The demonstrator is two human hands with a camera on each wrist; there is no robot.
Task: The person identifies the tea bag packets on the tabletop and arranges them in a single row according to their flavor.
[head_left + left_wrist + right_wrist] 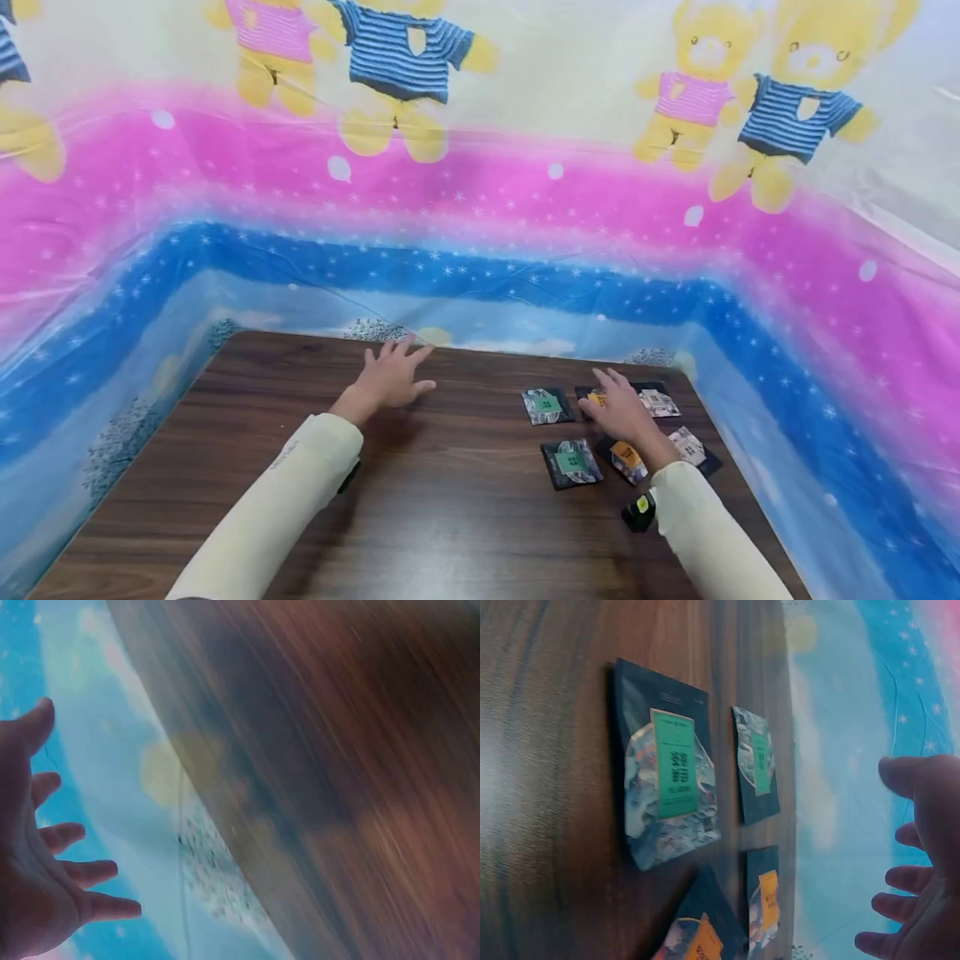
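My left hand (392,377) hovers over the table's back left half with fingers spread and nothing in it; the left wrist view shows its palm and outstretched fingers. Over several small dark sachets at the right, my right hand (624,410) reaches out, its fingers loosely extended and holding nothing. A green-labelled sachet (546,405) lies left of that hand, with another green-labelled sachet (671,765) nearer me. Under the fingers an orange-labelled sachet (763,900) is partly hidden in the head view. A second orange-labelled sachet (628,461) lies slanted beside the wrist.
Two white-labelled sachets, one at the back (660,402) and one nearer (690,448), lie toward the right edge of the brown wooden table (450,500). A printed cloth (480,200) with bears hangs around the table's back and sides.
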